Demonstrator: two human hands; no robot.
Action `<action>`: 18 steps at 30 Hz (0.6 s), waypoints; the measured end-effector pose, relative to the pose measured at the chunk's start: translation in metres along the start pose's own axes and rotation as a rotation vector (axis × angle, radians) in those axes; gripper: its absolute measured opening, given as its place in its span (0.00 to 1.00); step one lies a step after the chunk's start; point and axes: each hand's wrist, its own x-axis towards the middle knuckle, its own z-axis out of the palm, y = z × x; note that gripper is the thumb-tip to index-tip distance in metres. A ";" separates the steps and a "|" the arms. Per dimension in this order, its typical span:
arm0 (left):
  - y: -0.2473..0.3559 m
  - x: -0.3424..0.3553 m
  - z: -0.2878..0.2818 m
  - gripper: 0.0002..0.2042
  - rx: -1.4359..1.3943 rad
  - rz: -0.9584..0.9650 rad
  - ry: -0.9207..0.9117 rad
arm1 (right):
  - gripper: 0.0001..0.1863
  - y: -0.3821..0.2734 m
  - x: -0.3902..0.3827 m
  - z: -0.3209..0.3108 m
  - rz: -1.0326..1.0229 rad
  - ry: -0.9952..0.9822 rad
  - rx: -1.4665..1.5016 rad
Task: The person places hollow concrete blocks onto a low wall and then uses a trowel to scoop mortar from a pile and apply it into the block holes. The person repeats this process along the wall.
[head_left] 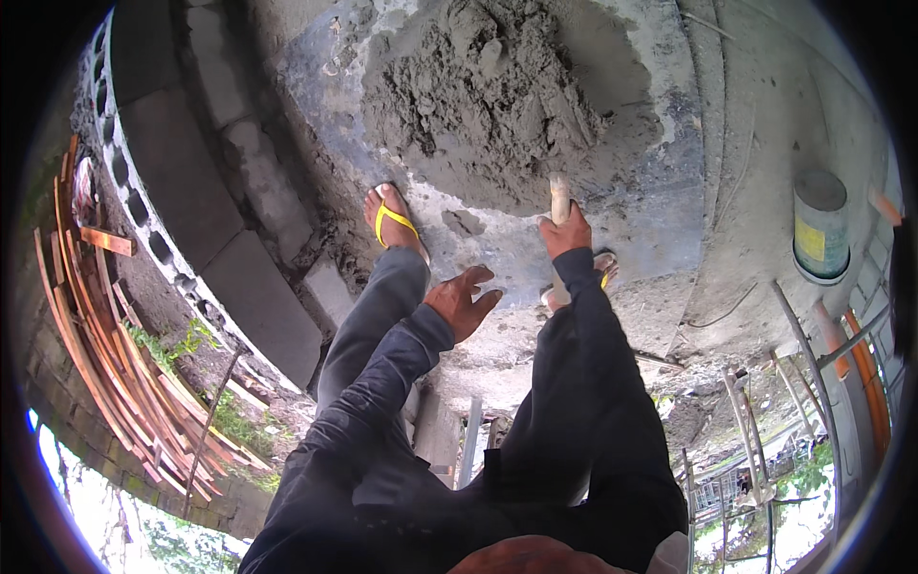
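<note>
A pale wooden handle (558, 189) stands in the grip of my right hand (568, 232), its rounded end showing just above the fingers. What tool it belongs to, I cannot make out. My left hand (461, 304) hangs in the air over the ground, fingers loosely bent and apart, with nothing in it. Ahead of both hands lies a heap of wet grey mortar (478, 105), rough and lumpy, on a flat grey board or sheet (669, 191). Wet mortar has spread around its right side.
My feet, in yellow-strapped flip-flops (394, 225), stand at the near side of the mortar. A low wall of hollow concrete blocks (229, 277) runs along the left. Long wooden strips (105, 354) lie beyond it. A greenish bucket (820, 230) stands right, near orange pipes (865, 383).
</note>
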 end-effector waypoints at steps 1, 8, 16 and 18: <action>-0.001 0.000 0.001 0.22 -0.031 0.012 -0.010 | 0.25 -0.003 -0.006 0.016 0.075 0.098 -0.082; 0.001 0.001 -0.004 0.22 -0.063 0.015 -0.015 | 0.28 -0.013 -0.037 0.085 0.214 0.280 0.034; 0.018 0.003 -0.011 0.22 -0.087 -0.009 -0.010 | 0.23 0.097 -0.139 0.059 0.362 0.235 -0.077; 0.016 0.000 -0.013 0.21 -0.110 0.069 0.028 | 0.25 0.098 -0.071 0.072 0.413 0.102 -0.096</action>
